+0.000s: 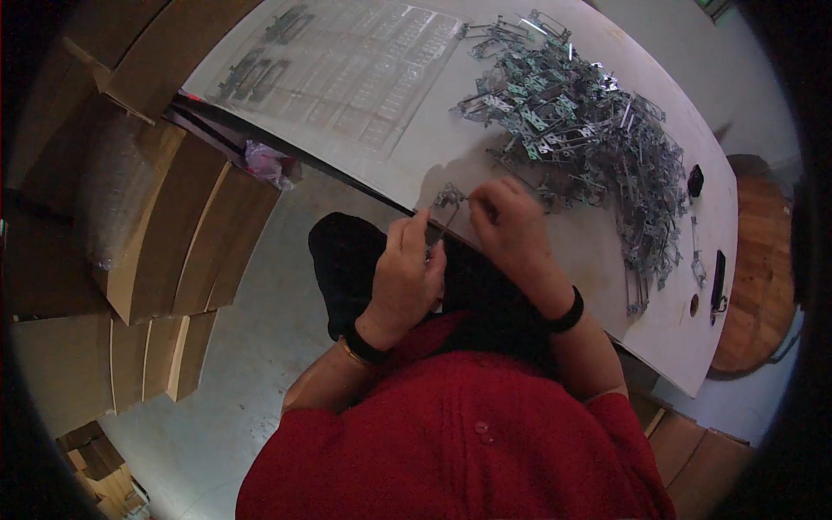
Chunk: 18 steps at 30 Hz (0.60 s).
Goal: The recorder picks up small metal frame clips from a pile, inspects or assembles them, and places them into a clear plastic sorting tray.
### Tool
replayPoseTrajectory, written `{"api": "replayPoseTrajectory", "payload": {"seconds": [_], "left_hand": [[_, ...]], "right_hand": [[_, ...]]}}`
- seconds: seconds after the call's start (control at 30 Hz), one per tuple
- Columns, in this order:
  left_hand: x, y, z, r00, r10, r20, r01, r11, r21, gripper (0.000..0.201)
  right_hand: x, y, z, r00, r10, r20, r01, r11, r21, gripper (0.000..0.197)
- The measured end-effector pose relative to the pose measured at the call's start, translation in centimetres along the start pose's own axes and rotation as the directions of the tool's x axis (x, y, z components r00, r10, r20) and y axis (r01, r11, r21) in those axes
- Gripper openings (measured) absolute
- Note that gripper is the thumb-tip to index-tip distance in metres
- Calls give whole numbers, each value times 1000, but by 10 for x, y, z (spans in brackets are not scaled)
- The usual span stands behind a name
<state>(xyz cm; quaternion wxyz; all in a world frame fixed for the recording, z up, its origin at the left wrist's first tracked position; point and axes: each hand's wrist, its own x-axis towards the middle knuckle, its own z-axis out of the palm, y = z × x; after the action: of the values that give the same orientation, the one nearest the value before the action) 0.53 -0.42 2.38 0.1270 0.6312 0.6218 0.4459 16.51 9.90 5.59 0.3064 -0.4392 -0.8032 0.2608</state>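
My left hand (403, 273) is closed around the lower part of a thin grey metal bracket (448, 198). The bracket stands up past the fingertips, just over the table's near edge. Its upper end is wider, with small bent tabs. Close to that end is my right hand (511, 225), its fingers curled into a pinch and a little blurred. What lies between those fingertips is too small to tell. Beyond my right hand, a large heap of similar metal brackets (555, 121) spreads over the white table (433, 160).
A clear plastic tray (364, 74) with rows of slots lies at the far left, some slots holding metal brackets. Cardboard boxes (195, 234) are stacked on the left. A round wooden stool (756, 269) stands past the right edge. A black handled object (718, 282) lies near that edge.
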Motion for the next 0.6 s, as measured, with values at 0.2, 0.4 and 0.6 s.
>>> {"api": "replayPoseTrajectory", "payload": {"seconds": [0.2, 0.4, 0.6], "left_hand": [[0, 0, 0, 1000, 4, -9, -4, 1000, 0, 53], [0, 0, 1, 1000, 7, -20, -7, 1000, -1, 52], [-1, 0, -1, 1000, -2, -3, 2, 1000, 12, 52]], "right_hand": [[0, 0, 0, 1000, 22, 8, -22, 1000, 21, 7], [0, 2, 1, 999, 30, 23, -29, 1000, -5, 8], [1, 0, -3, 1000, 3, 8, -4, 1000, 28, 7]]}}
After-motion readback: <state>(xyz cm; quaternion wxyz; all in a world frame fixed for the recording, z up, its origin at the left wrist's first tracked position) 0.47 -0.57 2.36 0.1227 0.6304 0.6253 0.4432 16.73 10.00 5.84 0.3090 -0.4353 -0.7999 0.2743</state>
